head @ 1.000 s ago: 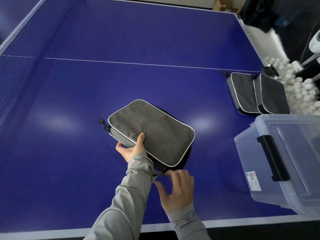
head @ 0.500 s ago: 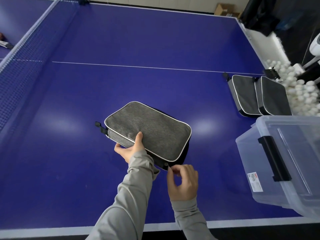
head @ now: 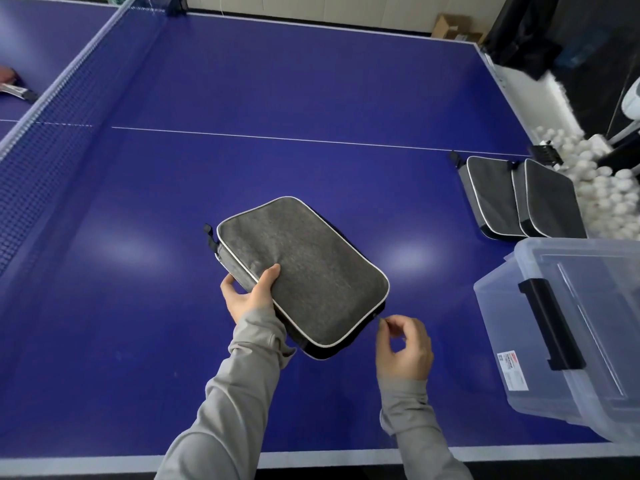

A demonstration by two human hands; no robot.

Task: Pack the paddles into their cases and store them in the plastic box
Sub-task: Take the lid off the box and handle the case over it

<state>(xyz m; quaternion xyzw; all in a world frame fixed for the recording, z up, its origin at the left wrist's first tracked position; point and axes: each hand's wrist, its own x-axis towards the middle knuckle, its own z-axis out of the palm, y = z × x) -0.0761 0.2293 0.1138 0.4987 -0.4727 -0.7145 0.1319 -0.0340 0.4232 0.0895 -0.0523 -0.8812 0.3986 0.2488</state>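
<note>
- Head view: a paddle (head: 14, 86) is seen far left, beyond the net (head: 52, 109).
- Case (head: 301, 271) lies mid-table; its near-left edge is gripped by the left hand (head: 247, 294), thumb on top.
- Zipper pull (head: 375, 317) at the near-right corner is pinched by the right hand (head: 403, 348).
- Fabric judged soft, light; best held by the edges.
- Two cases (head: 519, 199) and the box (head: 568, 334) sit right.
</note>
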